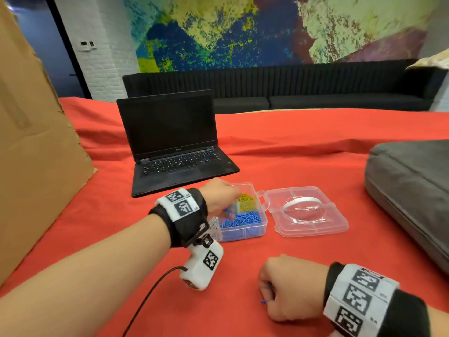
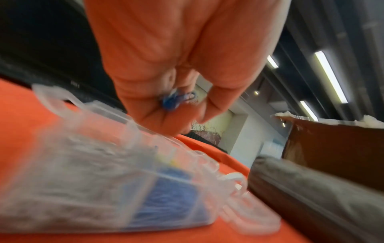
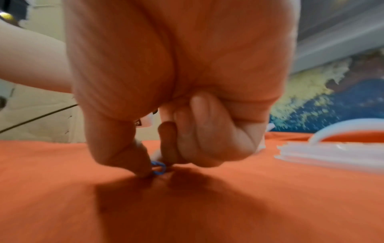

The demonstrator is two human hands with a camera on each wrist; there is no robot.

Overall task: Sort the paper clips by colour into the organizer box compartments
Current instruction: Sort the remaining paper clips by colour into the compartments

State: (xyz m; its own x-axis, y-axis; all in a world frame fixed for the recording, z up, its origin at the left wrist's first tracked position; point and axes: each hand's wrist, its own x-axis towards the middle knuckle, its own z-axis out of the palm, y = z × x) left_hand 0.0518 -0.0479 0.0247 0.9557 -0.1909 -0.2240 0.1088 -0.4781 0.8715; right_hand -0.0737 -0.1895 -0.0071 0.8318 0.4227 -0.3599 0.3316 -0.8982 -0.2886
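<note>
A clear plastic organizer box [image 1: 263, 222] [image 2: 83, 164] lies open on the red cloth, with blue clips [image 1: 245, 218] in its near compartment and yellow clips [image 1: 246, 198] in a far one. My left hand [image 1: 224, 195] hovers over the box and pinches blue paper clips [image 2: 176, 100] between its curled fingers. Near the front edge, my right hand [image 1: 286, 288] [image 3: 158, 164] rests knuckles-down on the cloth and pinches a blue paper clip [image 3: 159, 167] [image 1: 266, 300] between thumb and forefinger.
The box's lid [image 1: 308, 212] lies open to the right with a white ring on it. A black laptop [image 1: 175, 147] stands behind the box. A cardboard sheet [image 1: 31, 147] rises at the left and a grey case [image 1: 410, 186] lies at the right.
</note>
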